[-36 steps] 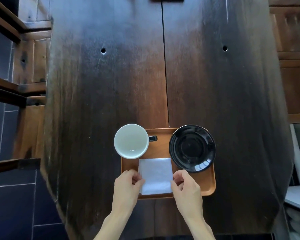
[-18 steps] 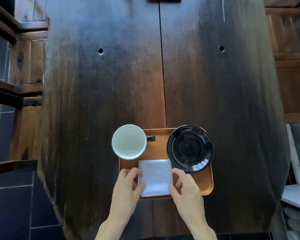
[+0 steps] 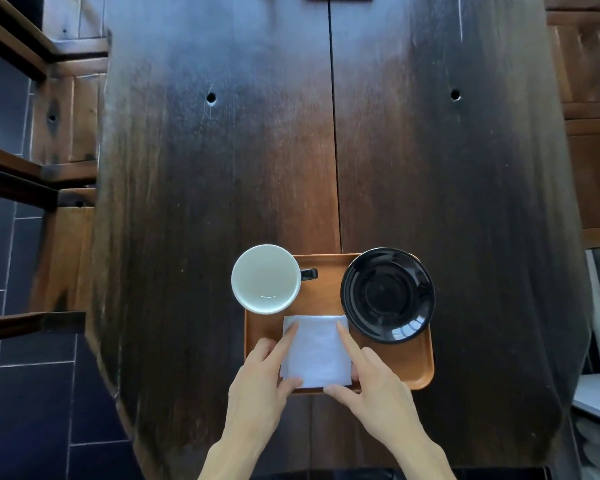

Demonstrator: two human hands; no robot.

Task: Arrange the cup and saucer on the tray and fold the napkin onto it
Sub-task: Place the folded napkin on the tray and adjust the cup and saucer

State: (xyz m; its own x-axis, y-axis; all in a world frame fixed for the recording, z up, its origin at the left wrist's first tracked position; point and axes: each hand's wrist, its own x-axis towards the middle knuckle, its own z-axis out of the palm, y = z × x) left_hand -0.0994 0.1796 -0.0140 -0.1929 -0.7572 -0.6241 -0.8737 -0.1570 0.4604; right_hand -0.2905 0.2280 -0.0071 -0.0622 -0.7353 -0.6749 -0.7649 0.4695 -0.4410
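An orange-brown wooden tray [image 3: 397,367] lies near the table's front edge. A white cup [image 3: 265,278] with a dark handle stands on its far left corner, overhanging the rim. A black glossy saucer [image 3: 388,294] sits on the far right part. A folded white napkin [image 3: 316,351] lies flat in the tray's near middle. My left hand [image 3: 257,393] has its index finger stretched along the napkin's left edge and its thumb at the near left corner. My right hand [image 3: 378,389] mirrors it on the right edge. Both press flat, fingers spread.
The dark wooden table [image 3: 291,150] stretches far ahead, with a seam down its middle. Wooden bench frames [image 3: 66,116] stand to the left over dark floor tiles. Wooden furniture [image 3: 593,98] and a white shelf [image 3: 596,393] are at the right.
Both hands have gone from pinching the napkin's near corners to lying flat, with index fingers slid forward along its side edges. Cup, saucer and tray have not moved.
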